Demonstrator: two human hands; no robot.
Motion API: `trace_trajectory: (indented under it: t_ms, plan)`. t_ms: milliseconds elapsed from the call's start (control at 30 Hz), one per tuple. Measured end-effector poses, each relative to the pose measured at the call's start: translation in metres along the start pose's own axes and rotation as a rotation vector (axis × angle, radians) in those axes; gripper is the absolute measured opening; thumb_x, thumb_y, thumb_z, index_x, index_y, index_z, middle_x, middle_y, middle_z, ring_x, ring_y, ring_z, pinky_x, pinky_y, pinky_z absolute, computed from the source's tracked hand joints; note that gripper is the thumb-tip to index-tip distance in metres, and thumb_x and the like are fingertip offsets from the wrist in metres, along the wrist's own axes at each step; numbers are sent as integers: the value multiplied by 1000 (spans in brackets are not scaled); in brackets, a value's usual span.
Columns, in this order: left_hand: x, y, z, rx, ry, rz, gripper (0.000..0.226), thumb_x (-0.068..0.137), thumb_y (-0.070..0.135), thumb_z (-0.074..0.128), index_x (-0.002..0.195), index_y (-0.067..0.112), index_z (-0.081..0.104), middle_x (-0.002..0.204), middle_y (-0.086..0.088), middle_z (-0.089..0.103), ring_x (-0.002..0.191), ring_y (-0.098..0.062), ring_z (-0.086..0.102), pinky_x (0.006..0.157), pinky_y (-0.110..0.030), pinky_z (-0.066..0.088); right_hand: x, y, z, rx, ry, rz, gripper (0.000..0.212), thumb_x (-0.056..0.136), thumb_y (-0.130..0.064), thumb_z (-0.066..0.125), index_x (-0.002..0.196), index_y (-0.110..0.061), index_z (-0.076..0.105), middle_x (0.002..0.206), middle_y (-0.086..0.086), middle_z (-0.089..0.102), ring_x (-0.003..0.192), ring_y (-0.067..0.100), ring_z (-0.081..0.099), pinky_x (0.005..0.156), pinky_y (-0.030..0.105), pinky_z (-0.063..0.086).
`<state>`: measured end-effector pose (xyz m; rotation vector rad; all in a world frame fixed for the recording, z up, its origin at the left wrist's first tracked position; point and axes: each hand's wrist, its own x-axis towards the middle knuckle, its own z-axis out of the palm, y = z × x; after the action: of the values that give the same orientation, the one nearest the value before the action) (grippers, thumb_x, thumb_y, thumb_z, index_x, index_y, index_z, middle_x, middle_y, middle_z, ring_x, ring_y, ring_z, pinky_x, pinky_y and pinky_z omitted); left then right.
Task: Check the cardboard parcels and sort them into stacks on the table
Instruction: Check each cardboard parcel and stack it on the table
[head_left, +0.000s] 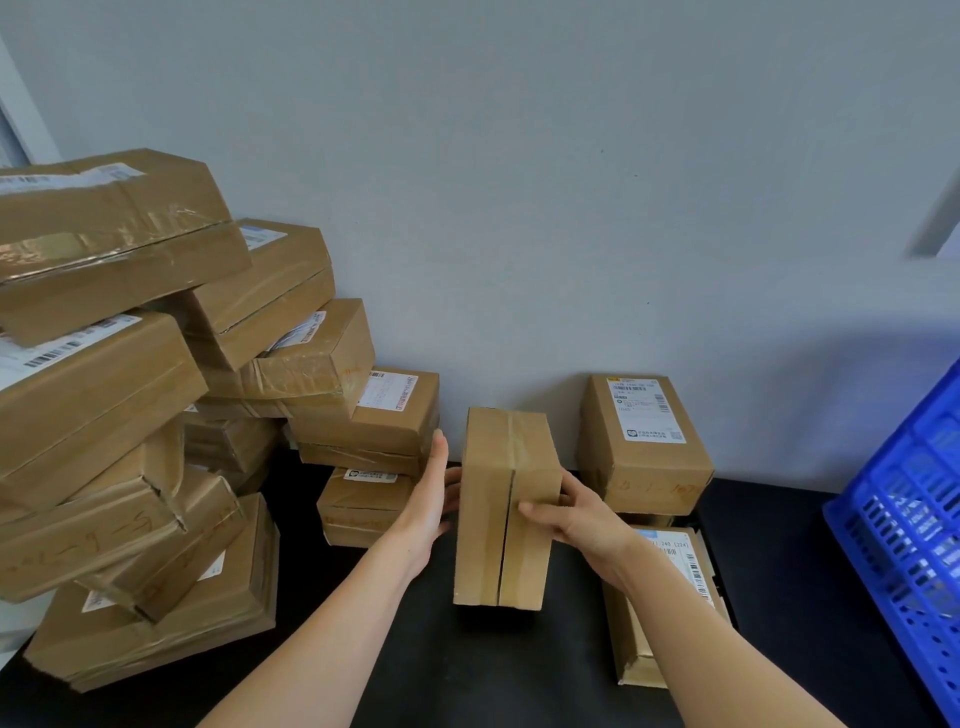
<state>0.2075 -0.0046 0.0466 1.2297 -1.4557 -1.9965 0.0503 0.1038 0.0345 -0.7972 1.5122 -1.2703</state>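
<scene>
A taped cardboard parcel (506, 506) hangs just above the black table (415, 649), seam side up, no label showing. My right hand (576, 512) grips its right side, thumb curled over the top face. My left hand (434, 493) is flat against its left side, fingers straight. A leaning heap of several parcels (130, 389) fills the left. A labelled parcel (644, 441) stands at the back right on another parcel. A flat labelled parcel (670, 603) lies under my right forearm.
A blue plastic crate (904, 545) stands at the right edge. A plain wall (519, 208) runs along the back of the table. Small parcels (363, 499) lie just left of my left hand.
</scene>
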Motion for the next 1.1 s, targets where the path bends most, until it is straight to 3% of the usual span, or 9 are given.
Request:
trace_trajectory:
  t_ms: [133, 267, 400, 533, 667, 833, 933, 1033, 1100]
  plan:
    - [-1, 0, 2, 86, -104, 18, 75, 77, 77, 28, 134, 33, 48, 134, 7, 50, 131, -21, 39, 110, -49, 25, 3, 1, -3, -29, 144, 85, 44, 90, -49, 54, 130, -32, 44, 119, -8, 57, 111, 14, 53, 94, 37, 43]
    - [-3, 3, 5, 161, -158, 38, 43, 73, 76, 39, 104, 50, 53, 103, 24, 54, 94, 1, 50, 92, -37, 35, 5, -5, 2, 16, 212, 104, 46, 95, -49, 46, 136, -28, 41, 114, -8, 58, 99, 9, 57, 69, 28, 52]
    - [3, -1, 3, 224, -126, 23, 73, 75, 78, 34, 139, 43, 34, 133, 13, 49, 121, -10, 46, 103, -41, 28, 8, -9, 0, 49, 237, 67, 77, 91, -38, 60, 152, -27, 14, 144, 6, 43, 119, 24, 53, 92, 42, 52]
    - [5, -1, 1, 163, -14, 11, 69, 84, 75, 27, 144, 38, 30, 146, 1, 42, 132, -20, 39, 109, -46, 26, 3, -13, 0, 7, 77, 5, 101, 73, -28, 81, 150, -33, 15, 138, 5, 50, 120, 21, 53, 103, 40, 43]
    - [10, 1, 3, 74, 55, -23, 55, 84, 77, 26, 123, 40, 39, 105, 10, 56, 94, -12, 53, 92, -45, 42, -1, -17, 4, -136, -179, -62, 98, 61, -27, 85, 136, -52, 27, 128, -12, 54, 116, 8, 54, 94, 29, 45]
    - [13, 3, 5, 46, 102, -55, 52, 84, 76, 29, 118, 38, 39, 97, 8, 56, 87, -11, 54, 84, -43, 48, 1, -20, 7, -358, -244, -19, 126, 69, 1, 75, 138, -55, -16, 122, -25, 32, 109, 0, 43, 78, 15, 41]
    - [13, 4, 6, 85, 86, -68, 69, 79, 82, 26, 128, 36, 42, 111, 6, 60, 99, -16, 55, 96, -49, 44, 2, -20, 7, -346, -131, -47, 124, 71, -5, 79, 145, -45, -13, 127, -21, 39, 113, 3, 45, 89, 22, 39]
    - [14, 1, 5, 126, 29, -129, 105, 61, 91, 25, 148, 32, 28, 145, -7, 44, 132, -31, 41, 109, -59, 29, 5, -22, 4, -299, -25, -63, 113, 73, -17, 81, 150, -39, 0, 133, -7, 50, 120, 14, 50, 98, 30, 38]
    - [13, 2, 7, 122, 1, -162, 119, 51, 94, 25, 150, 30, 24, 148, -12, 40, 136, -35, 35, 109, -61, 24, 6, -24, 5, -298, 24, -67, 107, 74, -26, 80, 150, -37, 5, 134, -5, 51, 121, 16, 51, 103, 34, 39]
